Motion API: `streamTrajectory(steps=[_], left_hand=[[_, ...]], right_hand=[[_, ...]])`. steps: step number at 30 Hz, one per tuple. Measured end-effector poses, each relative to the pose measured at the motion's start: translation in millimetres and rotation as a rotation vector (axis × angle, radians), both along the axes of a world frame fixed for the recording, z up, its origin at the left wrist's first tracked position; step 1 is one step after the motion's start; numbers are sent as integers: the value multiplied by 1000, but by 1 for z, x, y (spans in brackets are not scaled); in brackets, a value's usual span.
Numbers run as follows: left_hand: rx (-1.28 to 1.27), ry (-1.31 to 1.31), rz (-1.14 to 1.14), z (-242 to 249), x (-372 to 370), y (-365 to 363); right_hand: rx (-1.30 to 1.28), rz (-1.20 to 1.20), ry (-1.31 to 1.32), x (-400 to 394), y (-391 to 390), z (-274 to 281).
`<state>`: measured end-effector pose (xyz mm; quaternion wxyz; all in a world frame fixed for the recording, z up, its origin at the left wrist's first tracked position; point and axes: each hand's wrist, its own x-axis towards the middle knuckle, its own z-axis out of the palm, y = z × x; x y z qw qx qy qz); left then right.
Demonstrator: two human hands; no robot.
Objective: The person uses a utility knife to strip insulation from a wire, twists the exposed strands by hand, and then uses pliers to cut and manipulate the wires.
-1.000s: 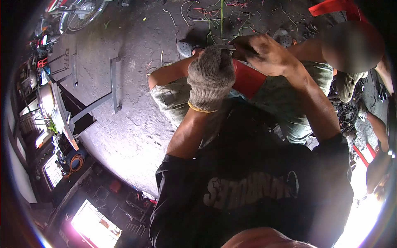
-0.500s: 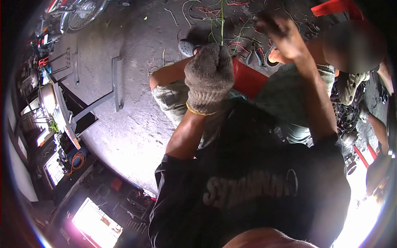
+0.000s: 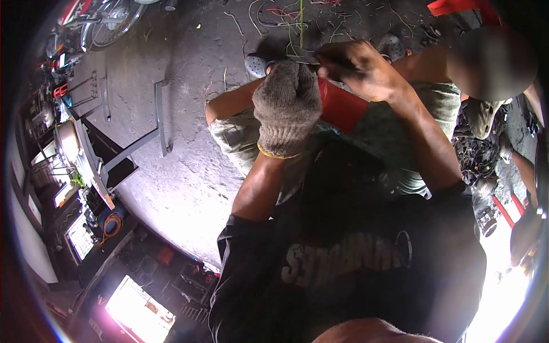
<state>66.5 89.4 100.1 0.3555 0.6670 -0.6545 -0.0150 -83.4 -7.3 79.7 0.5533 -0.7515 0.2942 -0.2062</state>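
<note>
My left hand (image 3: 287, 106), in a grey knitted glove, is closed in a fist around a green wire (image 3: 301, 26) that runs up and away from it. My right hand (image 3: 363, 71), bare and darkened at the fingers, is bent in a pinch just right of the glove. From its fingertips a thin metal blade (image 3: 302, 58) reaches across the wire, right above the fist; its handle is hidden in the hand. Beneath both hands is a red flat piece (image 3: 343, 106) between my knees.
Loose wire scraps (image 3: 274, 14) lie on the dark floor ahead. A grey metal frame (image 3: 160, 117) stands at left, with a wheel (image 3: 111, 26) beyond. Another person's arm (image 3: 523, 168) shows at the right, near a dark wire heap (image 3: 477, 154).
My right hand has come down and left to the wire beside the glove, bringing the blade against it. The gloved left hand has hardly moved.
</note>
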Motion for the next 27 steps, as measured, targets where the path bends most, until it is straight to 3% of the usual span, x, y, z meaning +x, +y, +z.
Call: streamTrajectory(steps=[3,6,8,9,12,16,20,23,27], left_hand=[[71,-24,2,2,0,3],[150,28,38,5,-2,1],[198,80,65,7,-1,1],[162,62,37,7,2,0],[123,6,18,7,1,-4],[82,25,-37,-7,7,-1],[81,64,-21,-3,5,0],[25,-91,-74,4,2,-1],[162,-89,21,1,2,4]], right_hand=[[40,66,57,-1,-2,-1],[-147,70,32,-6,-16,-25],[-168,-346,-65,-15,-37,-57],[-125,-375,-183,-19,-44,-32],[-62,-329,-178,-26,-33,-5],[-39,-94,-119,-16,-11,-14],[-67,-47,-118,-2,-1,-7],[-53,-25,-6,1,-1,0],[-57,10,9,1,-3,4]])
